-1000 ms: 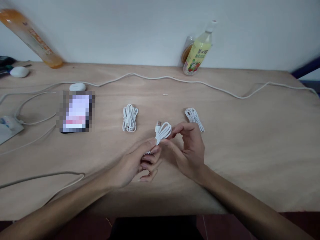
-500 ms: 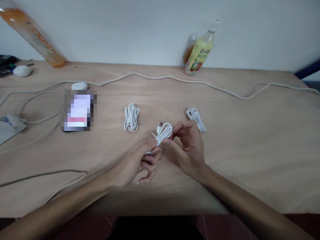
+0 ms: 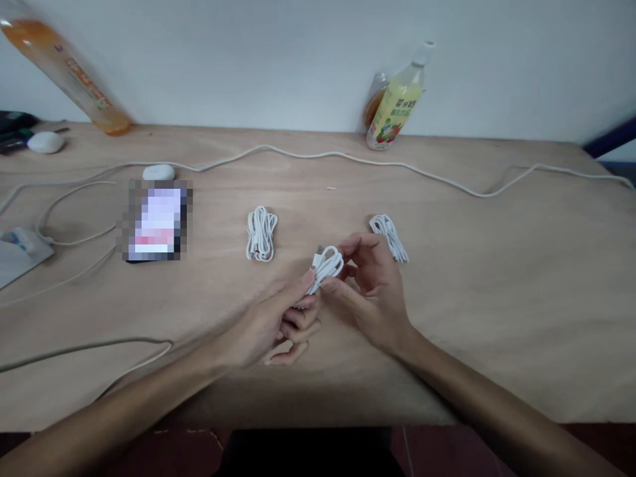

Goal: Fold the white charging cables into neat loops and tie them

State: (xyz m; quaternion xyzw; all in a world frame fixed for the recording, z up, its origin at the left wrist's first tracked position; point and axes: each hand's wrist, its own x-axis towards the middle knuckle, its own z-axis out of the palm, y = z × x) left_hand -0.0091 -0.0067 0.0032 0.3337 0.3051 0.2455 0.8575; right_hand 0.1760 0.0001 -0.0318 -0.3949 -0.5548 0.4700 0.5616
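Currently, left hand (image 3: 271,322) holds one coiled cable (image 3: 328,267); two others (image 3: 262,234) (image 3: 388,234) lie beyond.

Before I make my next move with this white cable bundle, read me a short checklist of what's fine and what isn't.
1. Left hand has a grip on the held bundle: ok, thumb pressed on top.
2. Right hand touching the loop end: cannot tell; thumb and fingers are right beside it.
3. Plug tucked inside the loops: not ok, it shows beside them.
4. Bundle secured by a tie: cannot tell, the left hand covers its lower part.
5. Left coiled cable apart from both hands: ok.
6. Phone away from both hands: ok.
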